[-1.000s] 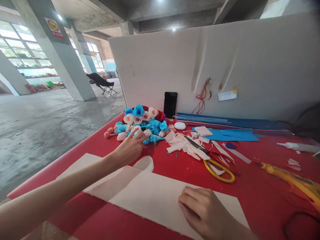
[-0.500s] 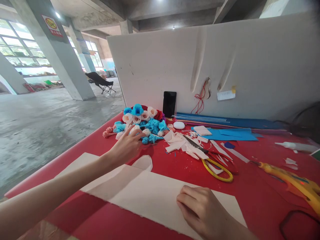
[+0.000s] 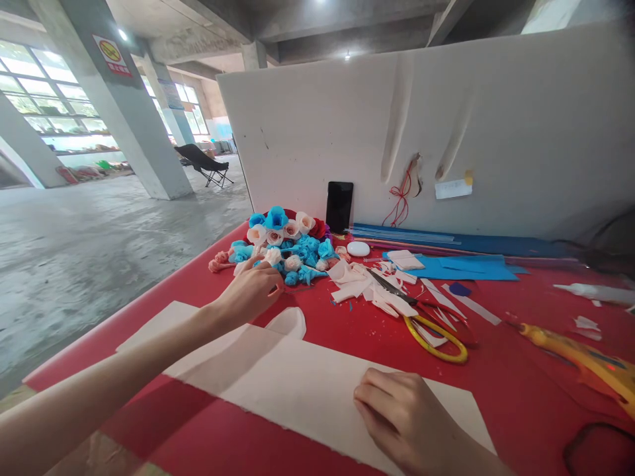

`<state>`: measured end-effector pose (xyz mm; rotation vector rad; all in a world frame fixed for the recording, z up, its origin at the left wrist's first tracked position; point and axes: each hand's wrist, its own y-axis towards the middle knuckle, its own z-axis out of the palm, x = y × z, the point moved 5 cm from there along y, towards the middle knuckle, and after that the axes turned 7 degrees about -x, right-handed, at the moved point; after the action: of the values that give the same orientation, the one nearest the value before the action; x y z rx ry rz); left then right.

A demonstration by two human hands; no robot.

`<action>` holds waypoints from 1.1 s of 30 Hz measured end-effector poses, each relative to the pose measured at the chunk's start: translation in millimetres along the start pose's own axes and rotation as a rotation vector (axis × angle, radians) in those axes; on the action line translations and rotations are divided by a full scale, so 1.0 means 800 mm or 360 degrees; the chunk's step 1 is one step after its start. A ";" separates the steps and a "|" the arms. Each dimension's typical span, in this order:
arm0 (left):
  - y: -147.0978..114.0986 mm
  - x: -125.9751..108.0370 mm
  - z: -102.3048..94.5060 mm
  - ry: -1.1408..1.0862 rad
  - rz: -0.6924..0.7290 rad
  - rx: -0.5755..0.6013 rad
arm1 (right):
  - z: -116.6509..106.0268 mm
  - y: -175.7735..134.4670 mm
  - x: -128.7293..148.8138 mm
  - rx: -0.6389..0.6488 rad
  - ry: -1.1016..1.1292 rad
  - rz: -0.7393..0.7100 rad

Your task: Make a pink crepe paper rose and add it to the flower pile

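Observation:
My left hand (image 3: 253, 294) reaches over the front of a pile of crepe-paper flowers. Its fingers are stretched and slightly bent beside a white paper flower (image 3: 272, 256), with the thumb apart; the fingertips are partly hidden. Blue paper flowers (image 3: 307, 248) lie just beyond. My right hand (image 3: 404, 410) rests on a long sheet of cream paper (image 3: 297, 377), its fingers curled in and their tips hidden. Behind that sheet, a rounded cream paper piece (image 3: 292, 322) sticks out near my left wrist.
Scissors (image 3: 436, 337) with yellow and red handles lie among white paper scraps (image 3: 354, 284). A yellow glue gun (image 3: 575, 350) is at the right. Blue paper (image 3: 471, 266), a white oval case (image 3: 358, 248) and a leaning phone (image 3: 339, 207) stand toward the white panel (image 3: 317, 125).
My left fingers have dipped a little lower at the flower pile. My right hand stays on the cream sheet. The whole view has shifted slightly.

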<state>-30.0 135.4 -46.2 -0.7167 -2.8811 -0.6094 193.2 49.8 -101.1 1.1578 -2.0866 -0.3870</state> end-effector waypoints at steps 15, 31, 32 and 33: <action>-0.035 -0.005 0.018 -0.0018 -0.0070 -0.0119 | 0.001 -0.001 0.000 -0.0017 -0.0033 -0.0054; -0.037 0.001 0.019 -0.0112 -0.0084 -0.0226 | 0.001 -0.001 0.000 -0.0022 -0.0037 -0.0090; -0.037 0.003 0.017 -0.0147 -0.0094 -0.0247 | 0.001 0.000 0.000 -0.0021 -0.0025 -0.0084; -0.036 0.004 0.015 -0.0184 -0.0108 -0.0271 | 0.001 0.000 -0.001 -0.0023 -0.0011 -0.0075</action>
<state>-46.8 118.2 -66.6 -0.6996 -2.9971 -0.8583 192.6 50.2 -101.8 1.2009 -2.0621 -0.4281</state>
